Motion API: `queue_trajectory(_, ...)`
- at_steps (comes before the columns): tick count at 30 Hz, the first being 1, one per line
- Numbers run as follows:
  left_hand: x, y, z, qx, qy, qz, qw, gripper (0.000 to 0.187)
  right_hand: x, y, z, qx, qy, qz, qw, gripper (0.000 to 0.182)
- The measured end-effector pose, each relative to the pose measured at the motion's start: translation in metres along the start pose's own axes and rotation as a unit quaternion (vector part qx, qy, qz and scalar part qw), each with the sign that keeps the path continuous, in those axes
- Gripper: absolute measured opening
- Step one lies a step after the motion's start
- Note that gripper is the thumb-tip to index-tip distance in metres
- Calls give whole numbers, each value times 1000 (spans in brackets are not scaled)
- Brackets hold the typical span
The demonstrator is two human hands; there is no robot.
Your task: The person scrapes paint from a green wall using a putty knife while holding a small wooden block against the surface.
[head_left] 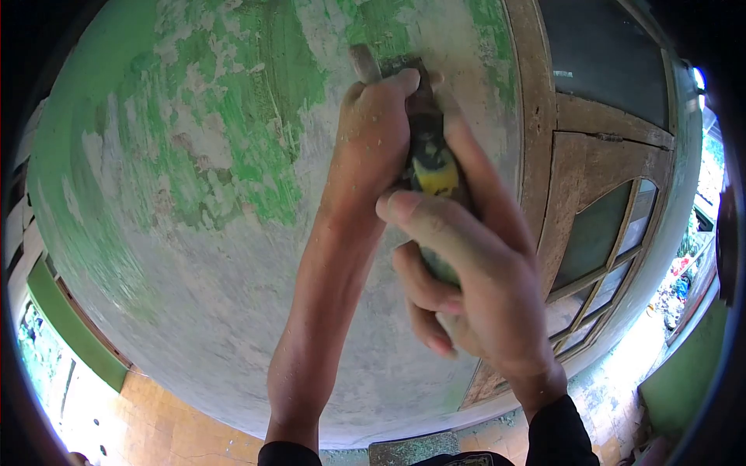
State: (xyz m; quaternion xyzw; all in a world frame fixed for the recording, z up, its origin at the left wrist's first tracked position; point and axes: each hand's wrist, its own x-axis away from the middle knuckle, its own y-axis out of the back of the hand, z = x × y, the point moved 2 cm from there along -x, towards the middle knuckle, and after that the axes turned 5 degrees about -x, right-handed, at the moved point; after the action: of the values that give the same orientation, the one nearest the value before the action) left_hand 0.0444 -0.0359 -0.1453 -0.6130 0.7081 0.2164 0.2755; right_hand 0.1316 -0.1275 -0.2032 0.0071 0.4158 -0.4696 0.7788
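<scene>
An angle grinder (434,172), dark with a yellow band on its body, is held up with its head close to the wall (233,140). My left hand (377,116) is closed at the grinder's head, around a side handle whose grey end (362,60) sticks out past the fingers. Lower down, my right hand (474,268) wraps the rear of the body, thumb across the top and fingers curled beneath. A strip of bare skin runs along the tool's right side. Green paint on the wall is patchy, with pale plaster showing around it.
A worn wooden frame (536,116) borders the wall on the right, with a glass-paned window (610,233) hinged in it. Orange floor tiles (183,415) show below. A green panel (78,326) stands at lower left, and debris lies outside at far right.
</scene>
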Motion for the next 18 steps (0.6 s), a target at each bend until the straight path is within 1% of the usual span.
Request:
queue_trajectory(2,5,-1,5,19,23,-39,999,29,6,1,-6,1,1,-8,1000,78)
queue_trajectory(4,1,-1,1,13,13,-32,999,29,9,1,-9,1,-3,-14,1000,76)
queue_trajectory(6,1,-3,-1,7,16,-25,1000,29,3,-3,5,0,-14,-13,1000,75)
queue_trajectory(8,1,-6,-9,43,30,-18,998,29,2,-6,8,2,-23,-7,1000,74)
queue_trajectory(10,9,-6,-3,22,28,-30,999,29,9,-3,-4,-1,-16,-43,999,73)
queue_trajectory(11,9,-7,-3,2,21,-39,999,28,4,-2,-3,0,-10,-40,999,73)
queue_trajectory(13,2,-4,-10,13,28,-25,999,28,-2,-2,0,5,31,5,1000,73)
queue_trajectory(15,0,-4,-9,23,36,-12,999,27,-1,-5,3,-4,18,-9,1000,71)
queue_trajectory(18,-2,-3,5,15,6,-13,1000,28,9,-1,-5,-11,3,-29,1000,67)
